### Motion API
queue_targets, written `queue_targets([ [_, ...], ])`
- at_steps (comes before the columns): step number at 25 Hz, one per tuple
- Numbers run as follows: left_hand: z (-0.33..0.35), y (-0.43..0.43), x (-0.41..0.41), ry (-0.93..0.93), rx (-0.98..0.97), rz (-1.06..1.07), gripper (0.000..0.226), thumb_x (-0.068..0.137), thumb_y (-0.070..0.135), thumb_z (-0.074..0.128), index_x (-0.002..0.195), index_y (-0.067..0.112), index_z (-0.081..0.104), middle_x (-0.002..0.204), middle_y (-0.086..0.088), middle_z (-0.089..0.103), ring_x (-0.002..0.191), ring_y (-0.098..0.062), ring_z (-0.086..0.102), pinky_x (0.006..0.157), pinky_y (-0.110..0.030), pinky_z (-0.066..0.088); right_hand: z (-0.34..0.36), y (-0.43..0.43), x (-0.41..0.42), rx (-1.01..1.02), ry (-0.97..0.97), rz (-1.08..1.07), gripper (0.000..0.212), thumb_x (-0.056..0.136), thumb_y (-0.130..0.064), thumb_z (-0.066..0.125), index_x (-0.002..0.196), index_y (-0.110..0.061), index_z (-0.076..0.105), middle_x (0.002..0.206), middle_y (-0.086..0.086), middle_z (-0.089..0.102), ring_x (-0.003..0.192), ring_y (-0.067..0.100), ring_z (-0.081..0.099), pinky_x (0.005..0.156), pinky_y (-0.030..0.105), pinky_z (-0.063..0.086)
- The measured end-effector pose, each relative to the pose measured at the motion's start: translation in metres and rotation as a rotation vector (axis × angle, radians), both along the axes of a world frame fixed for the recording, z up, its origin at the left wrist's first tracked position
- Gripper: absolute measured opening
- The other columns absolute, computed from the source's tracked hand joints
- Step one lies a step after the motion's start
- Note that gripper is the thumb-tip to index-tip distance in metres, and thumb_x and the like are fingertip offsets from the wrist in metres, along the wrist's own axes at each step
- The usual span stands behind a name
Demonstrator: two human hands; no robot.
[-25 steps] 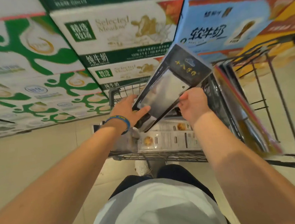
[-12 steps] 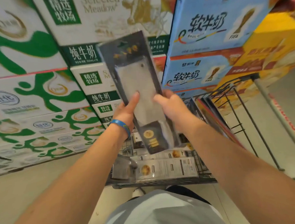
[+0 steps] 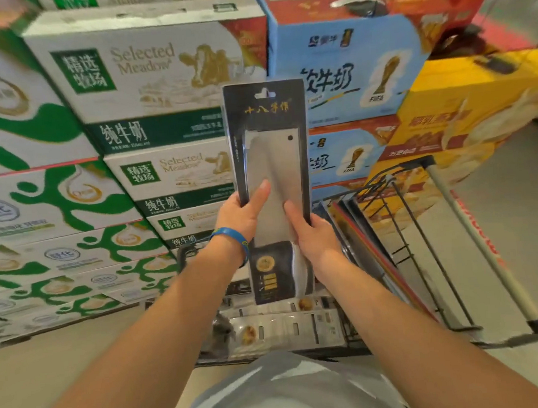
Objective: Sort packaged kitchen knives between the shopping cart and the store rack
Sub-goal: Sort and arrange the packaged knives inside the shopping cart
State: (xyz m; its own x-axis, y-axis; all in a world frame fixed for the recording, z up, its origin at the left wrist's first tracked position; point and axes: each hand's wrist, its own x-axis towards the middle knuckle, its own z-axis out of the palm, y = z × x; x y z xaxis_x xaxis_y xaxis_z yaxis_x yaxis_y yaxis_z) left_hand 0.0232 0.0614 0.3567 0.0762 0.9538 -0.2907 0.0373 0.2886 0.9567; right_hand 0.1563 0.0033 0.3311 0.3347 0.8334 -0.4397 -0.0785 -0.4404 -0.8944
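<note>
Black blister-packed steel cleaver (image 3: 270,158) stood upright above dark wire shopping cart (image 3: 401,165). Left hand (image 3: 243,215) gripped its 9 o'clock edge, right hand (image 3: 311,232) its 3 o'clock edge. Cart held flat pale knife packages (image 3: 287,328) at 6 o'clock.

Blue wristband (image 3: 233,237) on left wrist, grey shirt (image 3: 292,395).

Stacked milk cartons (image 3: 142,85) walling the front, shopping cart (image 3: 488,251) close below, bare floor (image 3: 525,199) open at right.
</note>
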Motion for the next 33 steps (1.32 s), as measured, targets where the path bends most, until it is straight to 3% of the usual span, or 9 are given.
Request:
queue_targets([
  [4, 0.009, -0.009, 0.053, -0.074, -0.036, -0.021, 0.028, 0.084, 0.051, 0.072, 0.093, 0.026, 0.066, 0.099, 0.003, 0.074, 0.096, -0.02, 0.07, 0.087, -0.041, 0.058, 0.01, -0.011, 0.044, 0.089, 0.21, -0.118, 0.042, 0.092, -0.04, 0.074, 0.117, -0.006, 0.072, 0.103, 0.005, 0.08, 0.096, 0.019, 0.077, 0.091, 0.033, 0.061],
  [7, 0.013, -0.017, 0.082, -0.179, -0.077, -0.081, 0.053, 0.073, 0.063, 0.072, 0.107, 0.023, 0.064, 0.115, -0.007, 0.071, 0.107, -0.029, 0.067, 0.095, -0.052, 0.053, 0.02, -0.02, 0.083, 0.102, 0.174, -0.114, 0.047, 0.084, -0.044, 0.081, 0.113, -0.009, 0.072, 0.102, 0.007, 0.08, 0.093, 0.022, 0.078, 0.087, 0.038, 0.063],
  [12, -0.003, -0.028, 0.117, -0.053, 0.018, -0.2, 0.025, 0.095, 0.051, 0.057, 0.105, 0.029, 0.061, 0.108, 0.003, 0.071, 0.103, -0.02, 0.068, 0.088, -0.041, 0.056, 0.028, -0.043, 0.126, 0.126, 0.089, -0.161, 0.072, 0.058, -0.071, 0.086, 0.1, -0.014, 0.074, 0.094, 0.003, 0.081, 0.089, 0.024, 0.078, 0.081, 0.042, 0.063],
  [16, -0.034, -0.045, 0.124, 0.148, -0.117, -0.294, 0.024, 0.102, 0.038, 0.049, 0.118, 0.024, 0.059, 0.118, 0.0, 0.068, 0.1, -0.016, 0.066, 0.081, -0.036, 0.054, 0.032, -0.067, 0.171, 0.075, -0.061, -0.377, 0.088, 0.04, -0.093, 0.073, 0.096, -0.025, 0.072, 0.089, -0.005, 0.08, 0.084, 0.023, 0.077, 0.079, 0.045, 0.064],
  [18, -0.052, -0.058, 0.126, 0.243, -0.202, -0.399, 0.026, 0.103, 0.036, 0.048, 0.127, 0.027, 0.055, 0.13, -0.003, 0.063, 0.105, -0.018, 0.064, 0.088, -0.04, 0.054, 0.036, -0.078, 0.199, 0.099, -0.144, -0.51, 0.079, 0.051, -0.088, 0.072, 0.094, -0.022, 0.072, 0.088, -0.002, 0.078, 0.086, 0.021, 0.075, 0.081, 0.043, 0.061],
  [21, -0.072, -0.079, 0.132, 0.465, -0.246, -0.598, 0.042, 0.104, 0.039, 0.044, 0.144, 0.026, 0.046, 0.148, -0.002, 0.049, 0.118, -0.021, 0.057, 0.1, -0.035, 0.049, 0.035, -0.095, 0.231, 0.196, -0.358, -0.572, 0.052, 0.078, -0.066, 0.073, 0.086, -0.015, 0.068, 0.078, -0.002, 0.07, 0.067, 0.001, 0.064, 0.064, 0.026, 0.05],
  [24, -0.086, -0.094, 0.137, 0.574, -0.162, -0.643, 0.043, 0.103, 0.042, 0.045, 0.144, 0.031, 0.047, 0.151, 0.002, 0.045, 0.093, -0.008, 0.056, 0.066, -0.011, 0.048, 0.024, -0.108, 0.236, 0.206, -0.505, -0.513, 0.029, 0.094, -0.046, 0.07, 0.078, -0.025, 0.057, 0.073, -0.01, 0.061, 0.062, -0.011, 0.059, 0.05, 0.009, 0.04],
  [29, -0.094, -0.1, 0.126, 0.524, -0.188, -0.452, 0.035, 0.102, 0.045, 0.046, 0.129, 0.028, 0.06, 0.123, 0.005, 0.065, 0.096, -0.01, 0.067, 0.081, -0.029, 0.055, -0.021, -0.106, 0.234, -0.015, -0.717, -0.259, 0.018, 0.102, -0.036, 0.059, 0.089, -0.025, 0.054, 0.083, -0.006, 0.062, 0.072, 0.013, 0.06, 0.054, 0.024, 0.036],
  [33, -0.089, -0.108, 0.123, 0.538, -0.186, -0.537, 0.029, 0.103, 0.039, 0.046, 0.129, 0.036, 0.058, 0.119, 0.013, 0.062, 0.086, 0.002, 0.065, 0.06, -0.011, 0.044, -0.065, -0.11, 0.239, -0.337, -0.773, -0.116, 0.016, 0.104, -0.034, 0.055, 0.109, -0.02, 0.06, 0.097, 0.007, 0.068, 0.091, 0.031, 0.064, 0.066, 0.03, 0.041],
])
